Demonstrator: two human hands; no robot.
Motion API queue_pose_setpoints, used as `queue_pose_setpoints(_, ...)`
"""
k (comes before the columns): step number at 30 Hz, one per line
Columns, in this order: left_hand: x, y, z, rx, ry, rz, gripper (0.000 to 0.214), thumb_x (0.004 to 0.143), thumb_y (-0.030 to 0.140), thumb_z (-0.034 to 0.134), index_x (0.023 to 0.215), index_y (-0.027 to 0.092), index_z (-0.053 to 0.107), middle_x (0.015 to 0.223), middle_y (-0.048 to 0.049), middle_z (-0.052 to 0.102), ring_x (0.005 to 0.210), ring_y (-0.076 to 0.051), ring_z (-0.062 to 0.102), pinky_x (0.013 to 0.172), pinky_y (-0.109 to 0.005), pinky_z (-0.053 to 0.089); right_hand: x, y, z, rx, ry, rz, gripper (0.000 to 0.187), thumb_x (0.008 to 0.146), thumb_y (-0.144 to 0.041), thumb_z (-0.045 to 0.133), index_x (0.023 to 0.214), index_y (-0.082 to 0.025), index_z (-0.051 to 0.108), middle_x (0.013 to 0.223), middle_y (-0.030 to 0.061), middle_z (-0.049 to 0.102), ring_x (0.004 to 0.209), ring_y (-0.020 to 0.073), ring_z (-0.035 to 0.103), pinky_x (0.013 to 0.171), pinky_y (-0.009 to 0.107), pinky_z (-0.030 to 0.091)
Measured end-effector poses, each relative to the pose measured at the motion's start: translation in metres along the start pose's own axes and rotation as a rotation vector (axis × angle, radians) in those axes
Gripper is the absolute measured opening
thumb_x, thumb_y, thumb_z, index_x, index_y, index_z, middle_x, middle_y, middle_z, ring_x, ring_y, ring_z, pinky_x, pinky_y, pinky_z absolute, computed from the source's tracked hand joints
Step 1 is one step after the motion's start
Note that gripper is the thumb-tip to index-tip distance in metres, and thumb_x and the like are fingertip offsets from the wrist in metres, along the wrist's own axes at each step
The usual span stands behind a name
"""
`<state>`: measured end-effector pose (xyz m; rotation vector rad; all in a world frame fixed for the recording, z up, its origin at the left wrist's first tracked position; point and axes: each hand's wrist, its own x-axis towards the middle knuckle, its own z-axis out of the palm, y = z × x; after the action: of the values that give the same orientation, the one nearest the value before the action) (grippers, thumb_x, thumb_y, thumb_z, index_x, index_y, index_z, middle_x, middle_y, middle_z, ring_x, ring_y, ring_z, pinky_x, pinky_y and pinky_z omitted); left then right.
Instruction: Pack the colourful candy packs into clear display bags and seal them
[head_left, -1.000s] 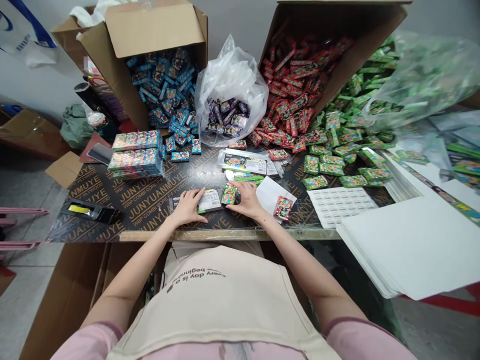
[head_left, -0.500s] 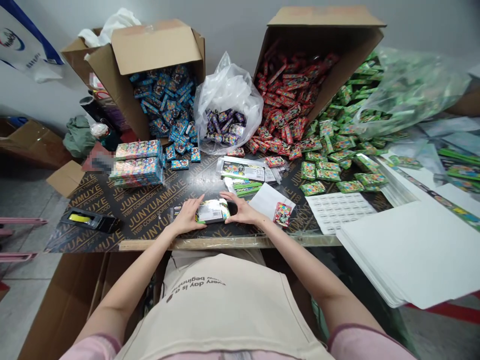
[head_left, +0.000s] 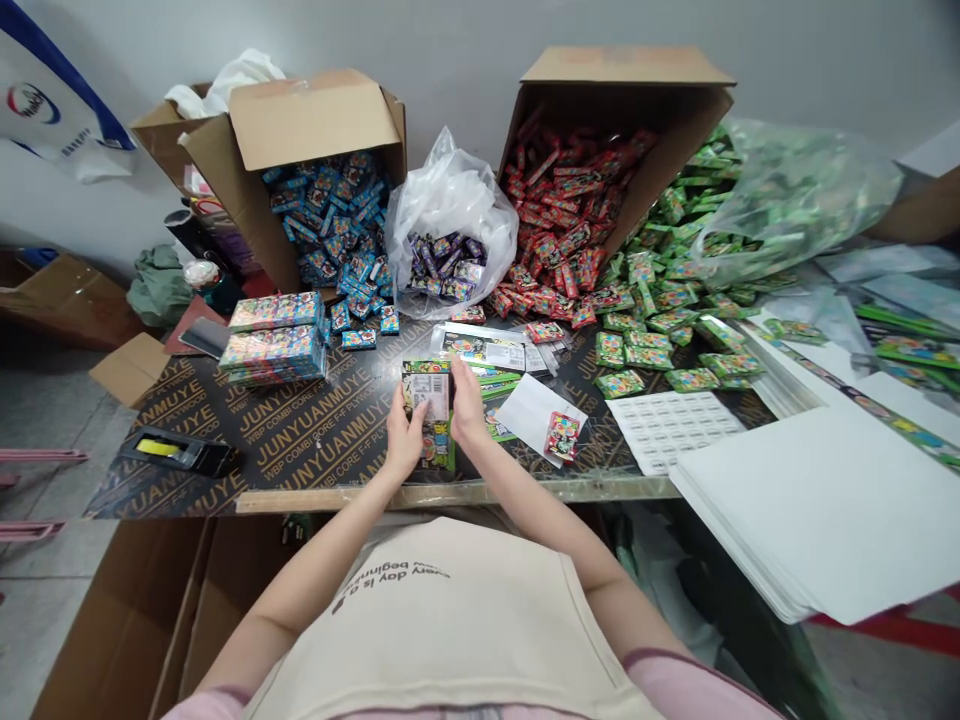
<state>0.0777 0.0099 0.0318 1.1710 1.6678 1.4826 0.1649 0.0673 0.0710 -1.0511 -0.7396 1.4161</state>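
Both hands hold one clear printed bag (head_left: pixel 428 398) upright above the table's front edge. My left hand (head_left: pixel 405 440) grips its left side, and my right hand (head_left: pixel 466 408) grips its right side. A green packet shows inside the bag near its bottom. A red packet (head_left: pixel 562 435) lies on a white sheet (head_left: pixel 529 405) just right of my right hand. More flat printed bags (head_left: pixel 487 350) lie behind the held one.
Tipped boxes hold blue packets (head_left: pixel 330 215) and red packets (head_left: pixel 570 200). A plastic bag holds purple packets (head_left: pixel 446 260). Green packets (head_left: pixel 660 300) spread at right. Stacked display boxes (head_left: pixel 274 335), a label sheet (head_left: pixel 671 425), white sheets (head_left: pixel 825 500) and a black tool (head_left: pixel 176 450) lie around.
The bag lay flat on the table between my hands with the green packet going in. Now both hands have lifted it and turned it upright.
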Motion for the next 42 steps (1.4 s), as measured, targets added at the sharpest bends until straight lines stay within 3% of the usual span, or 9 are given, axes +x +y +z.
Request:
queue_pose_setpoints(6,-0.005,0.017,0.016,-0.569,0.157,-0.384,0.053,0.082,0.064,0.052,0.1,0.016,0.066,0.101,-0.0085,0.071,0.103,-0.022,0.065,0.09,-0.033,0.05,-0.003,-0.014,-0.003,-0.101,-0.029,0.029,0.014,0.067,-0.031,0.061,0.076,-0.023,0.054,0.051,-0.0093,0.048,0.047,0.0112,0.044,0.048,0.023,0.034)
queue_pose_setpoints(10,0.011,0.041,0.015,-0.718,0.115,-0.386,0.031,0.068,0.044,0.069,0.074,0.014,0.07,0.074,-0.0032,0.071,0.076,-0.018,0.068,0.076,-0.027,0.051,-0.012,-0.019,-0.005,0.006,-0.051,0.016,0.026,0.065,-0.023,0.054,0.089,-0.027,0.046,0.053,-0.0109,0.056,0.045,0.0135,0.05,0.05,0.023,0.038)
queue_pose_setpoints(13,0.021,0.051,0.012,-0.66,0.074,-0.318,0.015,0.063,0.03,0.067,0.066,0.015,0.069,0.072,-0.0009,0.071,0.074,-0.016,0.066,0.076,-0.025,0.049,-0.017,-0.025,-0.003,0.064,-0.026,-0.021,0.033,0.064,-0.021,0.054,0.096,-0.027,0.044,0.061,-0.0089,0.064,0.053,0.0155,0.059,0.056,0.026,0.044)
queue_pose_setpoints(19,0.024,0.048,0.004,-0.683,-0.043,-0.39,0.027,0.072,0.035,0.052,0.076,0.016,0.071,0.08,-0.0022,0.073,0.083,-0.017,0.067,0.08,-0.028,0.049,-0.019,-0.023,-0.003,0.171,0.023,-0.028,0.026,0.074,-0.034,0.052,0.098,-0.024,0.05,0.067,-0.0033,0.07,0.07,0.0207,0.068,0.072,0.035,0.052)
queue_pose_setpoints(23,0.031,0.052,-0.006,-0.609,-0.186,-0.363,0.026,0.065,0.027,0.055,0.083,0.016,0.071,0.077,-0.0017,0.072,0.075,-0.017,0.066,0.073,-0.028,0.05,-0.011,-0.024,-0.01,0.117,-0.047,0.078,0.029,0.066,-0.026,0.06,0.094,-0.024,0.056,0.069,-0.0022,0.072,0.074,0.0229,0.07,0.072,0.036,0.053)
queue_pose_setpoints(26,0.035,0.061,-0.018,-0.432,-0.194,-0.199,0.02,0.062,0.023,0.062,0.079,0.018,0.071,0.073,-0.0012,0.07,0.069,-0.015,0.063,0.07,-0.027,0.05,-0.005,-0.027,-0.021,0.016,-0.141,0.117,0.02,0.063,-0.024,0.064,0.083,-0.023,0.059,0.069,-0.0012,0.072,0.072,0.0228,0.069,0.07,0.037,0.053)
queue_pose_setpoints(30,0.035,0.074,-0.033,-0.085,-0.22,0.159,0.008,0.066,0.025,0.069,0.066,0.018,0.072,0.074,-0.0047,0.07,0.072,-0.017,0.064,0.07,-0.029,0.052,-0.006,-0.029,-0.04,-0.222,-0.247,-0.171,0.009,0.071,-0.03,0.07,0.077,-0.023,0.068,0.085,0.0028,0.074,0.085,0.0225,0.068,0.083,0.039,0.052)
queue_pose_setpoints(32,0.036,0.078,-0.039,-0.004,-0.272,0.221,0.01,0.068,0.027,0.072,0.063,0.018,0.072,0.072,-0.0056,0.07,0.07,-0.017,0.065,0.068,-0.03,0.052,-0.009,-0.029,-0.047,-0.33,-0.293,-0.291,0.011,0.073,-0.032,0.071,0.082,-0.025,0.073,0.094,0.0037,0.074,0.093,0.0239,0.067,0.088,0.04,0.051)
queue_pose_setpoints(42,0.06,0.082,-0.047,0.016,-0.491,-0.038,0.026,0.056,0.033,0.083,0.07,0.013,0.073,0.063,-0.0041,0.07,0.055,-0.015,0.061,0.057,-0.026,0.048,-0.005,-0.056,-0.04,-0.375,-0.399,-0.151,0.017,0.065,-0.034,0.079,0.071,-0.02,0.072,0.065,-0.0002,0.071,0.058,0.015,0.061,0.061,0.03,0.051)
